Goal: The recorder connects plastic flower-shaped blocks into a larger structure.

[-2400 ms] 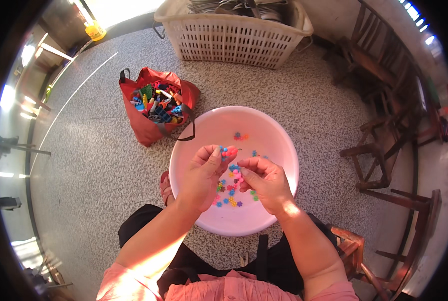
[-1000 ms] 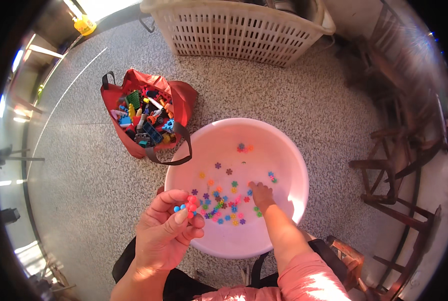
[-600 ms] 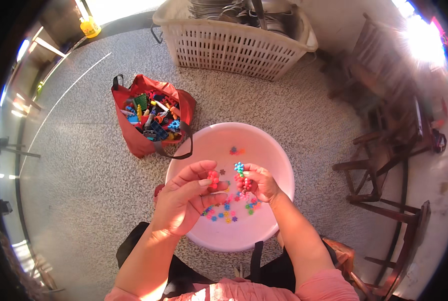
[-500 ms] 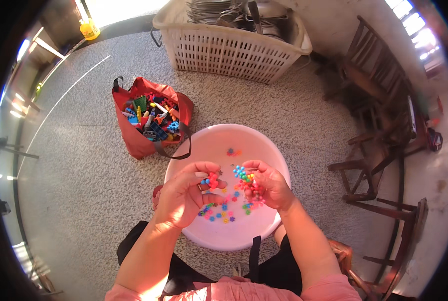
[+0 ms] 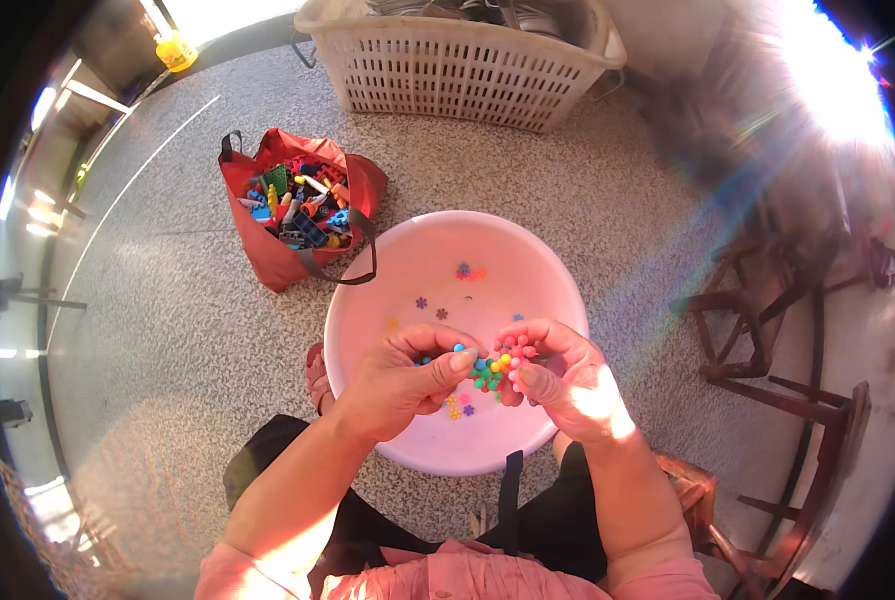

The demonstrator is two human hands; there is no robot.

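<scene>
Over the basin, my left hand (image 5: 407, 385) and my right hand (image 5: 575, 392) are close together on a knobbly cluster of linked flower-shaped plastic pieces (image 5: 491, 372). The cluster has green, yellow, pink and red parts. My right thumb and fingers grip its pink and red end. At the blue and green end, my left thumb and forefinger are pinched; the exact hold is partly hidden. Below lies the pink round basin (image 5: 457, 232) with loose flower-shaped pieces (image 5: 457, 408) in several colours scattered on its bottom. Another small group of pieces (image 5: 469, 272) lies toward its far side.
A red bag (image 5: 267, 250) full of mixed toy bricks stands beyond the basin on the left. Farther back is a white slatted basket (image 5: 447, 75) holding metal dishes. Wooden chairs (image 5: 797, 410) stand on the right, and strong sunlight glares at the upper right.
My hands have come together, and my left fingers now meet the cluster in my right hand. The view has shifted, so the basin, bag and basket sit higher; glare has appeared at upper right.
</scene>
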